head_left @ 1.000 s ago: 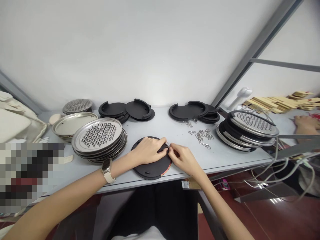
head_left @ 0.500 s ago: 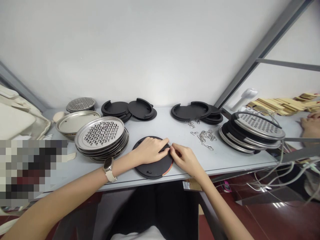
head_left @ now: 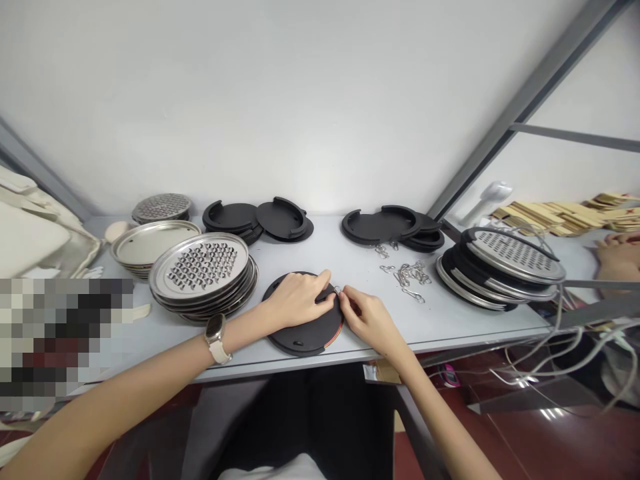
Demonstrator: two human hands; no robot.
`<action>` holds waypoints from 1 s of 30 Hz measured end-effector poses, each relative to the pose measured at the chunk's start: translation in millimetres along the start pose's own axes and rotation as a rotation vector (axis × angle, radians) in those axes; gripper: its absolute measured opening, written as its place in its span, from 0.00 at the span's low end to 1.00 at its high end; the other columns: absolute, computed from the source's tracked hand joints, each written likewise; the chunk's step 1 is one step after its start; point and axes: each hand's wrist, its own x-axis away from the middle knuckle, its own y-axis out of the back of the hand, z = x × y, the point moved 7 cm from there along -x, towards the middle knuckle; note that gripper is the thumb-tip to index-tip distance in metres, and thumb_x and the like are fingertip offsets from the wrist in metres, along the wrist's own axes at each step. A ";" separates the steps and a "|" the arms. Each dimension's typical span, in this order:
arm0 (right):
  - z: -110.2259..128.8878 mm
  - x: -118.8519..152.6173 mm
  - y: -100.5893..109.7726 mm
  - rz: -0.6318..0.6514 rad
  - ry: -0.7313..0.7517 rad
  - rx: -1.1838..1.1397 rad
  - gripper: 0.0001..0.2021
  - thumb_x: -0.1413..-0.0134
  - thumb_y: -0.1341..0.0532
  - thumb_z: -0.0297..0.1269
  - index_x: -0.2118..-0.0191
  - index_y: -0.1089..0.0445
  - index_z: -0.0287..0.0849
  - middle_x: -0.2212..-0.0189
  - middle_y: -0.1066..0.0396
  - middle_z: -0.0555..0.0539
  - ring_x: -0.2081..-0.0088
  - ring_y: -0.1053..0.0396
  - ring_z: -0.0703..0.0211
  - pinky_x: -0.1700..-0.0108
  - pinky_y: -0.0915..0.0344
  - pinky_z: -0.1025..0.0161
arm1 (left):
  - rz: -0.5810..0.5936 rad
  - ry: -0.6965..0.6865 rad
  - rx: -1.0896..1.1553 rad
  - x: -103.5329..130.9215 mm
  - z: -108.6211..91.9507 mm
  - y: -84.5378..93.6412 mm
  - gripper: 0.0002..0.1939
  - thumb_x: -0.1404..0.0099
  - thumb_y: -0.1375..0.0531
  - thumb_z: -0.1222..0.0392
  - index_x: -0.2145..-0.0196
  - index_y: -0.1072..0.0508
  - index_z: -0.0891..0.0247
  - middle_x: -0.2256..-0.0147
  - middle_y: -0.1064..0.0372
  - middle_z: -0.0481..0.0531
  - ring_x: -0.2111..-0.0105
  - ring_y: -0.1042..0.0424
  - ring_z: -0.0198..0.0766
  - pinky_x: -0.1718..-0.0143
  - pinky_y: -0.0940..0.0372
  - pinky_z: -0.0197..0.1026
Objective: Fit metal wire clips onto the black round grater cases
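A round black plastic disc [head_left: 313, 333] with a raised rim lies on the table in front of me; a red and yellow strip shows along its lower right edge. My left hand [head_left: 297, 299] rests on top of it, index finger lifted and apart from the thumb. At the disc's right edge, my right hand [head_left: 367, 315] pinches a small silver wire clip [head_left: 337, 289] between thumb and fingertips. The clip's lower end is hidden by the fingers. Loose wire clips [head_left: 411, 274] lie in a small heap right of my hands.
Stacked metal grater discs [head_left: 200, 270] stand left, beside plain metal discs [head_left: 156, 245]. More black discs [head_left: 283, 219] lie along the wall. At right sit graters in black holders [head_left: 503, 270]. Beyond the frame post are wooden pieces [head_left: 560, 217], white cables [head_left: 560, 353] and another person's hand [head_left: 620, 257].
My left index finger has lifted away from the wire clip, and the gap between it and the thumb has widened. My right hand has stayed at the disc's edge.
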 end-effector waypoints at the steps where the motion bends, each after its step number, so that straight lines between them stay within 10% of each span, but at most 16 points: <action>1: -0.4 0.0 -0.2 -0.001 -0.001 0.003 0.13 0.36 0.52 0.37 0.74 0.49 0.44 0.82 0.46 0.56 0.80 0.46 0.65 0.74 0.52 0.67 | 0.004 0.002 -0.006 0.1 -0.3 0.0 0.10 0.34 0.48 0.52 0.62 0.38 0.61 0.74 0.29 0.48 0.73 0.27 0.44 0.73 0.41 0.40; 30: 1.0 -0.3 0.2 -0.006 0.035 0.016 0.14 0.37 0.52 0.35 0.75 0.46 0.44 0.82 0.42 0.55 0.80 0.44 0.65 0.74 0.50 0.67 | 0.013 -0.138 0.008 3.6 -12.3 -0.8 0.10 0.32 0.50 0.56 0.58 0.35 0.62 0.72 0.28 0.49 0.71 0.26 0.43 0.73 0.40 0.39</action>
